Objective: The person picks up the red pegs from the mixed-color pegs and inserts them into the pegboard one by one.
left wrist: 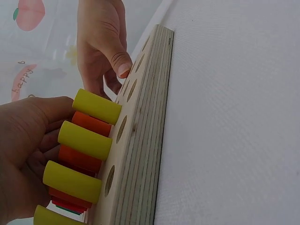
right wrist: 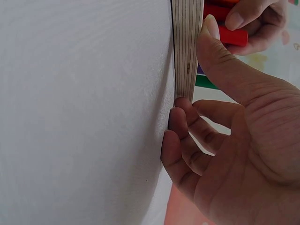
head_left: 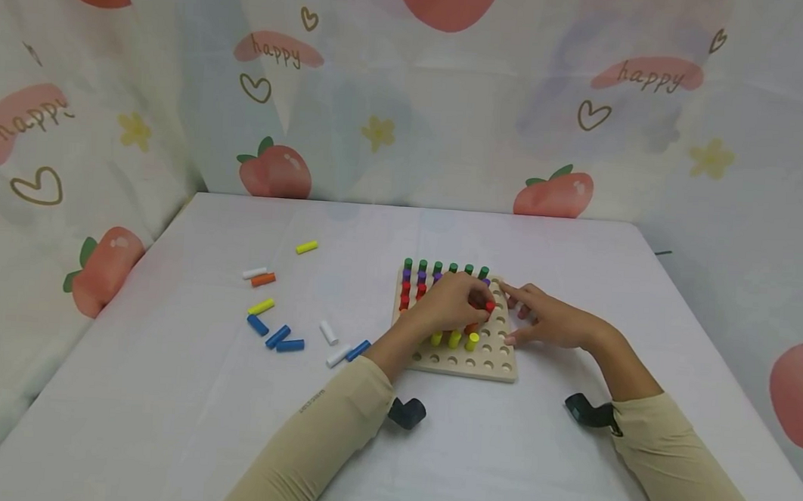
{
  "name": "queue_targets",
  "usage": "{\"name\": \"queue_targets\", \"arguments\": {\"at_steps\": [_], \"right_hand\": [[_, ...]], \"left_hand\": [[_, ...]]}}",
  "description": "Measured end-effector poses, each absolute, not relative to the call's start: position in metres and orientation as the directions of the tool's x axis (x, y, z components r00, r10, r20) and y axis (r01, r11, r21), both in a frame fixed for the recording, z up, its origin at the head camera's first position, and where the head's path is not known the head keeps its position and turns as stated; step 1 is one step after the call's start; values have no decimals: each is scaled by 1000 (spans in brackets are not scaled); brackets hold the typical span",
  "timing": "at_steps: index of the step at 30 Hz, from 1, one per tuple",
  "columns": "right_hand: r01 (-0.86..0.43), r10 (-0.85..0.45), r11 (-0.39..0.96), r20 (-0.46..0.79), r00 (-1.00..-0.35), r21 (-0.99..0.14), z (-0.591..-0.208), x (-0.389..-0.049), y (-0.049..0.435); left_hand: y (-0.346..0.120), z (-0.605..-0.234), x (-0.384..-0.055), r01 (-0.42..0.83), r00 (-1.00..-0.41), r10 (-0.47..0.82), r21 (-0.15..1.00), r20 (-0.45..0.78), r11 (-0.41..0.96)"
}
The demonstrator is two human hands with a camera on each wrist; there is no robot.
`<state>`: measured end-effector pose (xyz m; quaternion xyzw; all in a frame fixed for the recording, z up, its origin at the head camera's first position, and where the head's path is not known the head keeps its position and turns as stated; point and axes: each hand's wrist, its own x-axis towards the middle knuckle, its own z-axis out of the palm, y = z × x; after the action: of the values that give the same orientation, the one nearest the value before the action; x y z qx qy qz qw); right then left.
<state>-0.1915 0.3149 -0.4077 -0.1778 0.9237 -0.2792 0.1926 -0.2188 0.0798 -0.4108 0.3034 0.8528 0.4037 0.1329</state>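
A wooden pegboard point(head_left: 463, 370) lies on the table, holding rows of coloured pegs: green at the back, then purple, red, orange and yellow pegs point(head_left: 472, 343) toward the front. Reaching over it, my left hand point(head_left: 455, 302) pinches a red peg point(right wrist: 234, 36) between thumb and fingers, over the board's right part. My right hand point(head_left: 553, 321) is at the board's right side. Its thumb touches the edge in the right wrist view, and its index finger reaches the far right corner. The left hand hides some of the middle pegs.
Left of the board lie loose pegs: several blue pegs point(head_left: 290, 345), white pegs point(head_left: 328, 333), yellow pegs point(head_left: 261, 307) and one orange peg point(head_left: 263, 279). Open holes line the board's right side and front. A patterned cloth point(head_left: 382, 91) hangs behind the table.
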Motion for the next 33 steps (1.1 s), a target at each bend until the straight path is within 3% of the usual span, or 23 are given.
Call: {"name": "queue_targets", "arguments": {"at_steps": [25, 33], "right_hand": [[-239, -448, 779, -247, -859, -580, -411, -192, 315], [-239, -442, 788, -252, -861, -567, -411, -194, 316]], "left_hand": [[79, -415, -222, 395, -782, 623, 777, 6, 489], [62, -408, -222, 443, -762, 646, 767, 48, 464]]}}
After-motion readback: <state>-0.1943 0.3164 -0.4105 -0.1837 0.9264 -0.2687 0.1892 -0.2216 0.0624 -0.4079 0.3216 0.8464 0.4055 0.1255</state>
